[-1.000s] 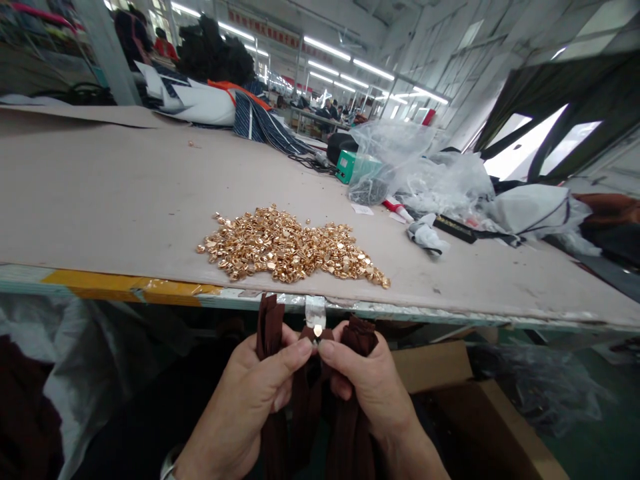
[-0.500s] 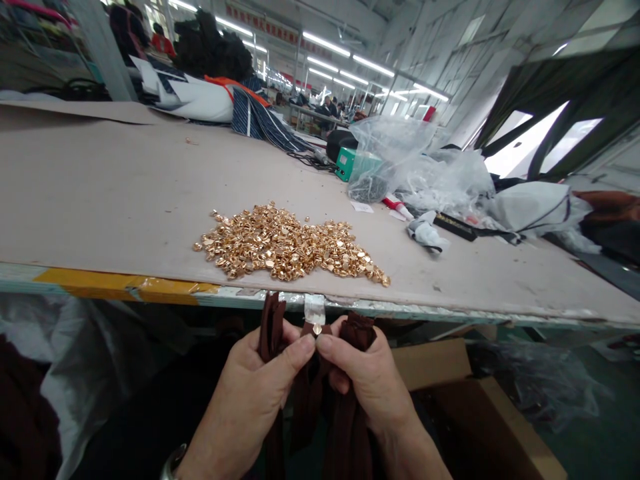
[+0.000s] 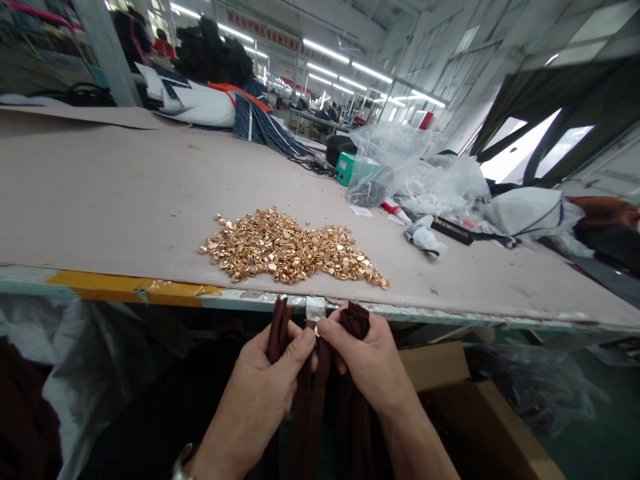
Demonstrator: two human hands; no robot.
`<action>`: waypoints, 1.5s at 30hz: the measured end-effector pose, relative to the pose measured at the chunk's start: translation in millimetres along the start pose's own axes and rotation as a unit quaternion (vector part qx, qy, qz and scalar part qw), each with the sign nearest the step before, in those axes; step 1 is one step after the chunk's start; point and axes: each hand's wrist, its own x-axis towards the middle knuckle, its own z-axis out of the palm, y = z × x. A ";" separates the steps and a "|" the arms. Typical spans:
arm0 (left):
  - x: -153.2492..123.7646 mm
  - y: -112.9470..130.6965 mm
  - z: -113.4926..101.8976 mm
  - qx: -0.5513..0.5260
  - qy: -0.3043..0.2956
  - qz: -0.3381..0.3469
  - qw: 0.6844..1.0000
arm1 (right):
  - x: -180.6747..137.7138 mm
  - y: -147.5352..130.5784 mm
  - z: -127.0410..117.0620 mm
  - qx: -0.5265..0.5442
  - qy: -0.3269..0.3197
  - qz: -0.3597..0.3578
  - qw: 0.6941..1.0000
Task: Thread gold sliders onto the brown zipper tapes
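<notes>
My left hand (image 3: pixel 265 380) and my right hand (image 3: pixel 367 360) meet just below the table's front edge, thumbs pinched close together. Between them hang dark brown fabric strips (image 3: pixel 316 393). A bundle of these strips runs through my left hand, and another bundle (image 3: pixel 355 320) stands up out of my right. A tiny shiny bit shows between the thumb tips, mostly hidden by them. Beyond my hands a heap of small gold-coloured metal pieces (image 3: pixel 285 247) lies on the table.
The table (image 3: pixel 100 200) has yellow tape (image 3: pixel 135 288) on its front edge. Clear plastic bags (image 3: pixel 430 173), a green box (image 3: pixel 345 168) and a crumpled cloth (image 3: pixel 425 237) lie at right. A cardboard box (image 3: pixel 480 413) stands open below, right. Striped fabric (image 3: pixel 265 127) lies at the back.
The brown strip between my thumbs has swung from lying across to hanging down. The gold piece, plainly visible before, is now mostly covered. My fingers have shifted slightly.
</notes>
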 end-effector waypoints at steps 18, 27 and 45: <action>1.3 -1.5 5.3 -0.103 -0.005 -0.040 0.994 | 23.2 -35.9 -1.1 -0.035 -0.100 -0.085 0.991; -5.7 -10.2 5.4 -0.035 0.006 -0.048 0.998 | 17.8 -26.2 -29.6 -0.043 -0.011 -0.026 0.999; 7.3 -2.0 -7.0 -0.127 0.074 0.005 0.989 | 49.8 -42.6 16.8 -0.538 0.034 -0.191 0.820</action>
